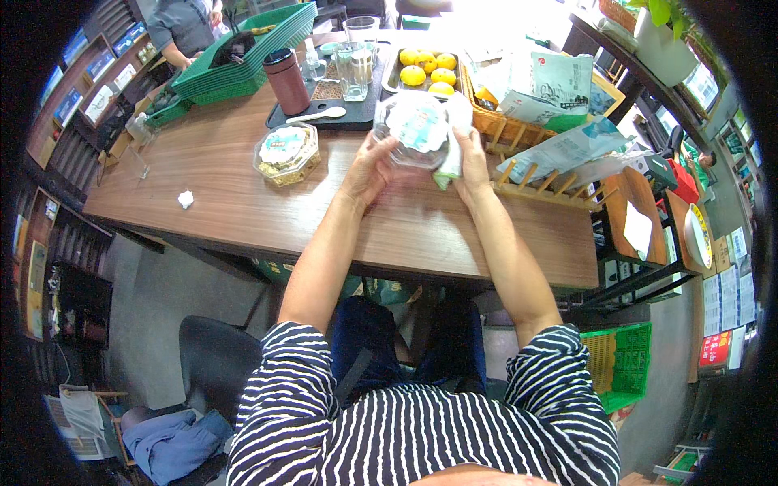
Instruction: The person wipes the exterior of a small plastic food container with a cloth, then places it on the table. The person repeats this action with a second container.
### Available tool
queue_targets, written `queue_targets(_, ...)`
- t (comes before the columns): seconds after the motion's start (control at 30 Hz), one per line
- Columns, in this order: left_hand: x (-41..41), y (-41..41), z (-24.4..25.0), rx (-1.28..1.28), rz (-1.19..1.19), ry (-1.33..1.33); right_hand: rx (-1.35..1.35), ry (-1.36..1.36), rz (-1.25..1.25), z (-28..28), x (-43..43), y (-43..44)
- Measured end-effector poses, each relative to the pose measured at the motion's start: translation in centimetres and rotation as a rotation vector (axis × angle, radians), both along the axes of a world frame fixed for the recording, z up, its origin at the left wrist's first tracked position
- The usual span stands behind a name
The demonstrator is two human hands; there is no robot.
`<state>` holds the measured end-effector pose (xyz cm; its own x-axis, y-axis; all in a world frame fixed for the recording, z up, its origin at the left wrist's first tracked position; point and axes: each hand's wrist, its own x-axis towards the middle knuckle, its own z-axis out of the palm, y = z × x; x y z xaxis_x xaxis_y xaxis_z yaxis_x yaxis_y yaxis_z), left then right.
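Observation:
Above the wooden table, my left hand grips the near left edge of a clear octagonal plastic box with a pale printed label on its lid. The box is a little blurred, and its contents are hard to make out. My right hand holds a white cloth or tissue with a green end against the right side of the box. To the left, a similar clear box with yellowish-green contents rests on the table.
A black tray bears a spoon, a pinkish tumbler and glasses. Behind my hands, a metal tray holds several yellow-orange fruits. A wooden rack stands right. Stacked green baskets and a person are far left. Crumpled tissue lies left.

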<state>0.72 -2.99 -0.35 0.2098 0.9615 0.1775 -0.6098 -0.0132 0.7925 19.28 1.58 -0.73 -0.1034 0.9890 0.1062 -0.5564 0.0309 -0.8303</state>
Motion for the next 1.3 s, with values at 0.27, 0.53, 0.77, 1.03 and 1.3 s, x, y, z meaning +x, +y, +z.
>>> queue_targets(0.27,0.6,-0.4,0.2,-0.131,-0.104,-0.002,-0.033,0.025,0.172,0.2,2.1,0.8)
queue_targets(0.53,0.0,1.3,-1.2,-0.098,0.085,-0.203,0.079,-0.124,-0.001,0.1,0.6,0.3)
queue_targets(0.77,0.3,0.2,-0.3,-0.005,-0.037,0.02,0.008,0.035,-0.035,-0.2,0.7,0.7)
queue_targets(1.03,0.0,0.1,-0.6,-0.1,-0.069,0.058,-0.005,0.088,0.151,0.7,1.3,0.6)
queue_targets(1.3,0.6,0.0,0.6,-0.015,0.069,-0.164,0.012,-0.043,-0.003,-0.5,-1.1,0.2)
